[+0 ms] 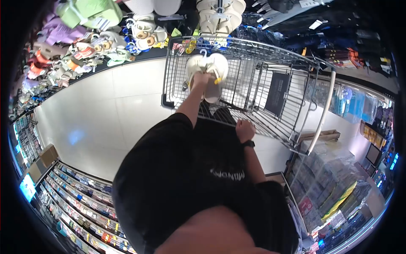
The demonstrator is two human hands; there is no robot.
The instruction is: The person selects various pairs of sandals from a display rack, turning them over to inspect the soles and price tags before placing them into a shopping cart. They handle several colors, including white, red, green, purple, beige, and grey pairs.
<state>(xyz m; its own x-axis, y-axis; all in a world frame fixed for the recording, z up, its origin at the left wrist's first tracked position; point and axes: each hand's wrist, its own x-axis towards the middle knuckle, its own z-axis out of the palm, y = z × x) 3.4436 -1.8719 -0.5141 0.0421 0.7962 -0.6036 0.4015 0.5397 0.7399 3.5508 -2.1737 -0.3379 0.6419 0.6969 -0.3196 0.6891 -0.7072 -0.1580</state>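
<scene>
Left hand [201,79] clamped on pair of cream slippers [210,72], long axis running away from person, hanging over cart [270,63]. Right hand [245,130] fisted, empty, near cart's edge.

Left arm outstretched, fingers [202,78] clenched
</scene>
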